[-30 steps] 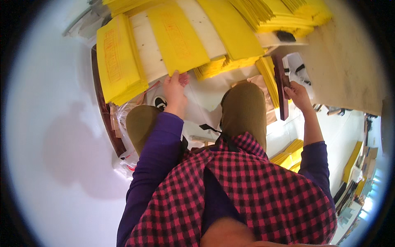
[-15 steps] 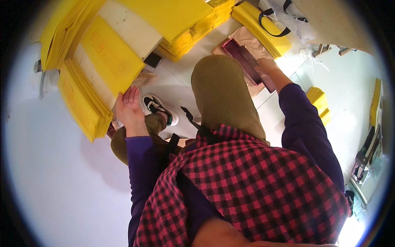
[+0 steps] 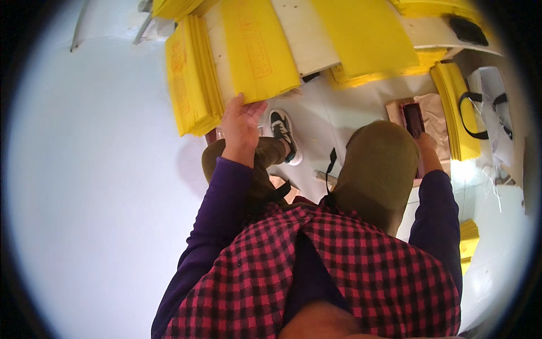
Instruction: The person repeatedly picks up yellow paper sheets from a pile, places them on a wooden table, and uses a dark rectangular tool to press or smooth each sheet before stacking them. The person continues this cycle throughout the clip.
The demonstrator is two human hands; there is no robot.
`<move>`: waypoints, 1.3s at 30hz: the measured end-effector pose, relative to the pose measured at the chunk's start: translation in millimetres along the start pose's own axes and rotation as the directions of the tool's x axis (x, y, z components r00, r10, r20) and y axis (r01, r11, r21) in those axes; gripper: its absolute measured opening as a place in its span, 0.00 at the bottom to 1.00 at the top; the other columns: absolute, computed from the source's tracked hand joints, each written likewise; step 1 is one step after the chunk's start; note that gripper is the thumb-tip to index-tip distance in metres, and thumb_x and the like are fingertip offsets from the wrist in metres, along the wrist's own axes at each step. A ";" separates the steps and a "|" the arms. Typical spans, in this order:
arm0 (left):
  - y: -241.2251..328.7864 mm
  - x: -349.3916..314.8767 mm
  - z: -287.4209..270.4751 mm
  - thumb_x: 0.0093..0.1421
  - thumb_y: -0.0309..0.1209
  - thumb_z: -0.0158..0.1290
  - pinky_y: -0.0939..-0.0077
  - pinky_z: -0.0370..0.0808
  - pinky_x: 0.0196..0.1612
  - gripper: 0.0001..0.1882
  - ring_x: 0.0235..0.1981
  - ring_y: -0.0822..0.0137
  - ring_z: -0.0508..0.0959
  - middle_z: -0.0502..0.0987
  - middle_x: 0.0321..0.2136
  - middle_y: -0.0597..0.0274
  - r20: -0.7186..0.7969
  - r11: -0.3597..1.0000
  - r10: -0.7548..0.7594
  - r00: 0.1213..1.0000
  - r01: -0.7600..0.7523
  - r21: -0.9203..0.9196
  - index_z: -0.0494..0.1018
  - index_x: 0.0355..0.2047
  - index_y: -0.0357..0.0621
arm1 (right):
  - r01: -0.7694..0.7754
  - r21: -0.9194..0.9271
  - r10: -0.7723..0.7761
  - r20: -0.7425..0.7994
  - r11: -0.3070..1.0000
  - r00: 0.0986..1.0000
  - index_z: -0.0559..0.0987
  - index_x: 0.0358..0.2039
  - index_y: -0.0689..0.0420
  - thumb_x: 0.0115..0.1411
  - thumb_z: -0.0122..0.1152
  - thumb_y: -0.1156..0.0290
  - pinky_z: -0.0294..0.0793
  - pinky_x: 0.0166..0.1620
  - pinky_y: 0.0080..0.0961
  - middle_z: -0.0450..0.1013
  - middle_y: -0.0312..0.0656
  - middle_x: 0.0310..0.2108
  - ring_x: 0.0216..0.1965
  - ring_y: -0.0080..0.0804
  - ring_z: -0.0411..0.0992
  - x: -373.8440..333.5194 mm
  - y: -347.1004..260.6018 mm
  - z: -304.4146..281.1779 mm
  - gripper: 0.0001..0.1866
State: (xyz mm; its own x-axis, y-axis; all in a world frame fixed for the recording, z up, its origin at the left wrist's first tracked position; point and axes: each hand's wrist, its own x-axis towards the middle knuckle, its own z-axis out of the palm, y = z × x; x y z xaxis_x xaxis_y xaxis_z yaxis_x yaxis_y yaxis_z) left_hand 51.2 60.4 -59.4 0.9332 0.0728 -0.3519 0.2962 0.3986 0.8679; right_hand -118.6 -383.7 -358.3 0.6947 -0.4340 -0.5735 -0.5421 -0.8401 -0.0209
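Observation:
My left hand [image 3: 241, 131] is palm up at the near edge of a flat yellow sheet with red print [image 3: 257, 53]. Its fingertips touch that edge, and its fingers are loosely stretched out. To its left, a thick stack of yellow printed sheets [image 3: 192, 79] hangs over the edge of a pale board [image 3: 217, 48]. My right hand [image 3: 429, 148] is low beside my right knee, closed on a long dark-red block. The knee and the hand hide most of that block. Beside the hand lies a dark-red, ink-stained tray [image 3: 412, 117] on brown paper [image 3: 435, 116].
More yellow sheets [image 3: 367, 39] cover the board further right. A yellow bundle [image 3: 456, 110] stands beside a clear plastic bag with black handles [image 3: 488, 101]. A small yellow pile [image 3: 467, 243] lies on the floor at right. A dark pad [image 3: 468, 31] rests at the far right.
The view has swung left, so everything appears further right. My right hand has gone lower and is partly behind the knee with the block. My left hand stays at the sheet's edge.

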 end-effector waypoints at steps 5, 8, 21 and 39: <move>8.0 2.0 13.9 0.59 0.29 0.45 0.70 0.74 0.34 0.10 0.31 0.63 0.75 0.75 0.33 0.56 -0.031 0.989 0.028 0.999 -0.023 0.143 0.67 0.39 0.37 | -0.112 0.090 0.110 0.031 0.990 0.994 0.75 0.36 0.57 0.53 0.50 0.57 0.71 0.43 0.39 0.73 0.50 0.37 0.42 0.46 0.71 -1.2 5.1 16.1 0.18; 13.0 2.7 21.7 0.59 0.29 0.44 0.74 0.74 0.31 0.10 0.28 0.65 0.76 0.75 0.32 0.57 -0.010 0.976 0.034 0.999 -0.031 0.216 0.68 0.39 0.37 | -0.065 0.151 0.077 -0.076 0.986 0.994 0.74 0.35 0.57 0.52 0.51 0.55 0.71 0.42 0.39 0.74 0.50 0.36 0.41 0.47 0.72 -4.2 16.7 24.0 0.19; 47.7 -40.3 38.4 0.58 0.24 0.43 0.78 0.74 0.27 0.10 0.26 0.65 0.76 0.74 0.33 0.56 0.112 0.974 0.147 0.983 -0.164 0.156 0.67 0.40 0.34 | 0.552 0.814 -0.174 -0.526 0.181 0.832 0.73 0.37 0.60 0.59 0.51 0.67 0.68 0.28 0.14 0.72 0.35 0.27 0.24 0.18 0.67 -185.3 -87.2 -258.8 0.11; 72.7 -128.7 -11.0 0.58 0.22 0.38 0.82 0.73 0.27 0.17 0.27 0.73 0.76 0.75 0.33 0.60 0.248 0.986 0.139 0.959 -0.157 0.054 0.65 0.48 0.36 | -0.308 0.882 -0.784 -0.103 -0.357 0.613 0.67 0.48 0.59 0.63 0.42 0.56 0.68 0.48 0.29 0.69 0.42 0.42 0.44 0.32 0.68 -173.2 -340.4 -236.4 0.21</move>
State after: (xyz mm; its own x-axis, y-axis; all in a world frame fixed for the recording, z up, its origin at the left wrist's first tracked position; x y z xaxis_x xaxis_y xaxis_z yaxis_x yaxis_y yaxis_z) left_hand -49.7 90.0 45.2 0.9864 -0.1011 -0.1296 0.1563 0.3323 0.9301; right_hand 57.4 -99.5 -58.3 0.8990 0.3589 -0.2509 -0.4377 0.7205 -0.5379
